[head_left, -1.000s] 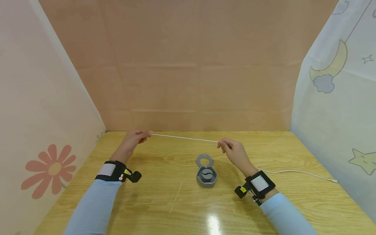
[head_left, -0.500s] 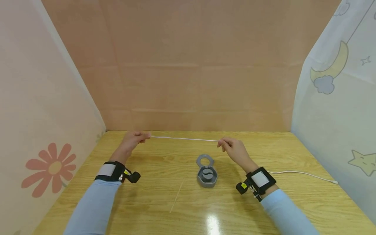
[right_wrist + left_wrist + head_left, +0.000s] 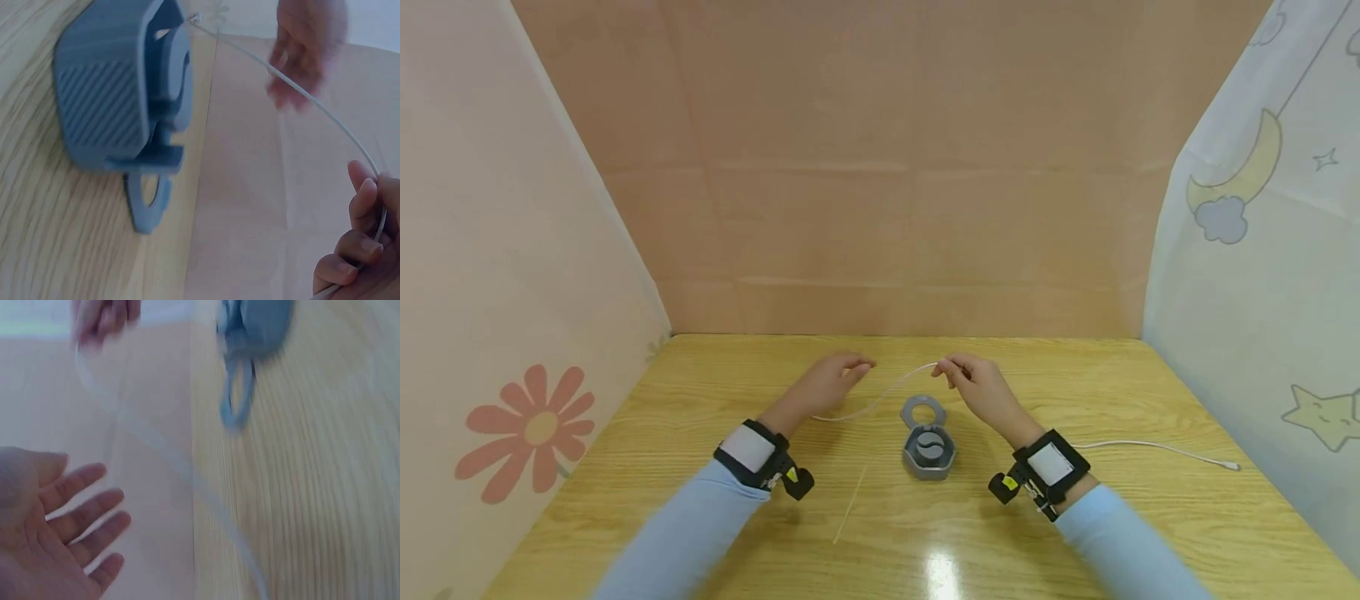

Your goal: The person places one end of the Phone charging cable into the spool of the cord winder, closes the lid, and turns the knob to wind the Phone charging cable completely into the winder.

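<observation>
Released by the left hand (image 3: 835,385), now open beside it, the cable (image 3: 880,393) sags onto the counter (image 3: 700,400); tension is gone. Only the right hand (image 3: 977,387) pinches it, above the grey case (image 3: 928,450).

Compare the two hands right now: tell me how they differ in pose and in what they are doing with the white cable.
The right hand pinches the white cable between curled fingers; the left hand holds nothing, its fingers spread and relaxed in the left wrist view. The right hand sits behind and to the right of the grey cable case, the left hand to its left. Both hover above the wooden table and wear black wrist straps.
</observation>
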